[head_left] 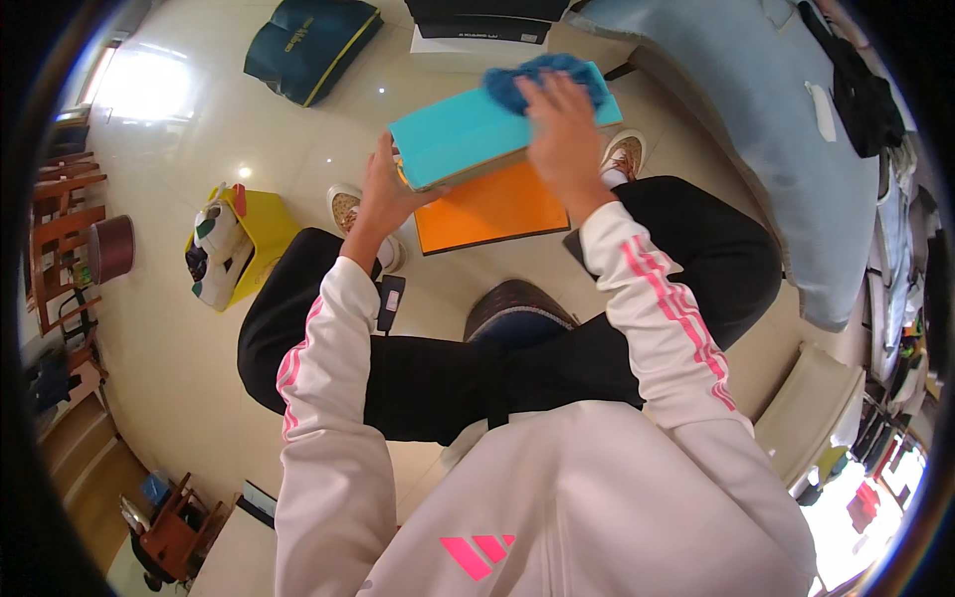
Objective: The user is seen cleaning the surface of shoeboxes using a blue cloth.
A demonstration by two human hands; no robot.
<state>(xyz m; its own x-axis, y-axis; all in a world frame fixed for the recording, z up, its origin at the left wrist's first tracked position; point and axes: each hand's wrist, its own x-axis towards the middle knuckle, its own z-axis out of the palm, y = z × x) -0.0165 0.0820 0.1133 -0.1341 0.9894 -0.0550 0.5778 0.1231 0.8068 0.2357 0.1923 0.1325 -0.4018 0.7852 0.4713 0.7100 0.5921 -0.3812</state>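
Observation:
A long turquoise box (pixel 453 137) is tilted in front of me above the floor. My left hand (pixel 383 194) grips its left end, with the thumb along the lower edge and the fingers at the far side. On the box's right end lies a fluffy dark blue cloth (pixel 509 88). My right hand (pixel 565 139), a little blurred, presses that cloth onto the box top, fingers spread over it. An orange box or lid (pixel 492 211) with a dark edge sits just below and nearer to me, partly covered by the turquoise box.
At the left, a yellow box (pixel 264 239) holds white shoes (pixel 224 244). A dark green bag (pixel 310 48) and a black box (pixel 487 15) on a white one stand farther off. A couch with a light blue cover (pixel 796 179) runs along the right. Wooden chairs (pixel 65 239) line the far left.

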